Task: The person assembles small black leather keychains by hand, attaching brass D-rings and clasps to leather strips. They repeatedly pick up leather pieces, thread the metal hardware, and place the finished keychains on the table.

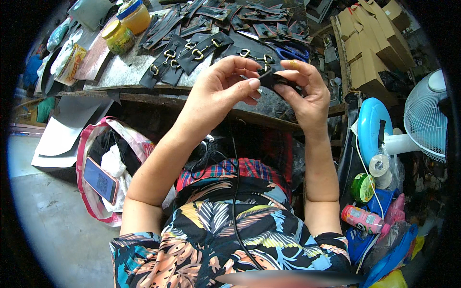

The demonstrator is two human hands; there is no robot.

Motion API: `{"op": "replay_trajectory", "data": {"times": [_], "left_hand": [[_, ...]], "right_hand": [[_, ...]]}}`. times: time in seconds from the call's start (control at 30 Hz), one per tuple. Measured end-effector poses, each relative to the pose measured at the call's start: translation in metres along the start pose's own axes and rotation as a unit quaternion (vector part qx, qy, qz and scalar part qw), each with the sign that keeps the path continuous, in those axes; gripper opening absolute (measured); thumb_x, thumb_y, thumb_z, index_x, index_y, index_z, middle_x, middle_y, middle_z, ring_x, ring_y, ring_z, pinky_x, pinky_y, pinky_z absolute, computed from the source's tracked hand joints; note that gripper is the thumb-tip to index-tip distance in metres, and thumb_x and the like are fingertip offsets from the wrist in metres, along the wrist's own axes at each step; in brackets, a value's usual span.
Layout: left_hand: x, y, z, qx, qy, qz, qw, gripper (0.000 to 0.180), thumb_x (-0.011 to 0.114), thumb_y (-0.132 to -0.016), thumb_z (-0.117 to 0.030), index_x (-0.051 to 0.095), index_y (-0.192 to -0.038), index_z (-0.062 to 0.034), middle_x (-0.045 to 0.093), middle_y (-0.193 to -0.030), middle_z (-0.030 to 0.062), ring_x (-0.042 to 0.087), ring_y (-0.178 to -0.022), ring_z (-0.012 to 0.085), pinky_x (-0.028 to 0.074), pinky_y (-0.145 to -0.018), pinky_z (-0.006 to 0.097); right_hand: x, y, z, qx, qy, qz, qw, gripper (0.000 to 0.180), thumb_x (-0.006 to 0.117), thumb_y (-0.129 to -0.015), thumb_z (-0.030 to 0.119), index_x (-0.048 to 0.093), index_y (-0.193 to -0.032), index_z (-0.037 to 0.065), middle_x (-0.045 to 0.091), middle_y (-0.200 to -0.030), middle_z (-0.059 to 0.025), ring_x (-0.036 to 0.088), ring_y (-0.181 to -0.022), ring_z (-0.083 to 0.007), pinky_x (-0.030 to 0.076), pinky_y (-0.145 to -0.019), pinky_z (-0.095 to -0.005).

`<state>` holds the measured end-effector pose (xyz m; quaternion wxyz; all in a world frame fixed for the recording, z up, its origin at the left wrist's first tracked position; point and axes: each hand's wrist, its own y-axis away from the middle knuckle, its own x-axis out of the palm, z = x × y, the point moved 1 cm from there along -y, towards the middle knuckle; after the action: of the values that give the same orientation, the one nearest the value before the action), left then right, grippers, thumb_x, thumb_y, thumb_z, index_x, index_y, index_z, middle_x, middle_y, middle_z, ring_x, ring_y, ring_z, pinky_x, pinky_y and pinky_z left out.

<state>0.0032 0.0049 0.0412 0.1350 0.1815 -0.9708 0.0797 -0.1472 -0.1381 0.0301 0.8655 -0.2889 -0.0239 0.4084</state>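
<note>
Over the near edge of the workbench I hold up a small black leather strap (270,79). My right hand (307,93) pinches its right part between thumb and bent fingers. My left hand (223,89) is curled, thumb toward fingertips, at the strap's left end; the exact contact is partly hidden. Just beyond my left hand lie several black leather straps with gold-coloured metal clasps (169,54). Scissors with blue handles (292,52) rest beyond my right hand. Farther back is a pile of loose dark leather strips (206,12).
On the workbench (126,72) at left stand a yellow-lidded jar (117,37) and a blue-lidded tub (134,17). A pink-rimmed bag (82,158) with a phone (101,180) is below. At right are a fan (425,115), cardboard boxes (372,43) and a pink bottle (365,220). A cord (235,192) hangs before me.
</note>
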Motion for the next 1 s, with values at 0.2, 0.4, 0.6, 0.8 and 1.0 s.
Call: {"op": "replay_trajectory", "data": {"times": [0.2,0.4,0.6,0.8,1.0], "left_hand": [[-0.004,0.000,0.000,-0.018,0.010,0.010,1.000,0.027,0.070,-0.094,-0.010,0.062,-0.116,0.0022,0.070,-0.094,0.0080,0.070,-0.081,0.0149,0.058,-0.076,0.029],[0.004,0.003,0.011,-0.011,0.029,-0.032,0.999,0.022,0.072,-0.092,-0.008,0.065,-0.111,0.0003,0.069,-0.097,0.0045,0.067,-0.089,0.0113,0.054,-0.081,0.026],[0.000,0.002,0.007,0.076,0.036,-0.073,0.994,0.011,0.070,-0.093,-0.008,0.066,-0.102,-0.0020,0.068,-0.094,0.0008,0.062,-0.090,0.0070,0.048,-0.085,0.024],[-0.010,-0.005,-0.001,0.070,0.074,-0.033,0.994,0.017,0.056,-0.099,-0.003,0.054,-0.116,-0.0025,0.071,-0.109,0.0198,0.071,-0.103,0.0253,0.057,-0.092,0.037],[-0.007,-0.013,0.004,0.050,0.009,-0.019,0.999,0.032,0.055,-0.096,0.002,0.048,-0.127,-0.0044,0.065,-0.111,0.0140,0.073,-0.092,0.0245,0.062,-0.083,0.038]], "right_hand": [[0.000,0.000,0.004,0.118,-0.093,0.023,0.988,0.049,0.073,-0.086,-0.002,0.056,-0.132,0.004,0.072,-0.101,-0.0086,0.068,-0.095,-0.0125,0.052,-0.090,-0.0269],[0.007,-0.001,0.004,0.130,-0.157,0.019,0.979,0.050,0.073,-0.088,0.000,0.055,-0.134,0.005,0.071,-0.102,-0.0073,0.067,-0.095,-0.0121,0.052,-0.089,-0.0261],[-0.004,-0.006,0.001,0.058,-0.013,0.082,0.995,0.053,0.072,-0.093,0.011,0.050,-0.140,0.003,0.070,-0.108,-0.0076,0.064,-0.100,-0.0123,0.052,-0.088,-0.0277],[-0.066,-0.061,-0.043,0.036,0.433,0.030,0.900,0.025,0.068,-0.092,0.021,0.073,-0.115,0.014,0.073,-0.099,-0.0048,0.065,-0.091,-0.0243,0.053,-0.086,-0.0387],[-0.052,-0.066,-0.036,0.023,0.301,0.062,0.951,0.021,0.067,-0.096,0.019,0.073,-0.114,0.010,0.072,-0.097,-0.0042,0.066,-0.090,-0.0162,0.053,-0.083,-0.0317]]}}
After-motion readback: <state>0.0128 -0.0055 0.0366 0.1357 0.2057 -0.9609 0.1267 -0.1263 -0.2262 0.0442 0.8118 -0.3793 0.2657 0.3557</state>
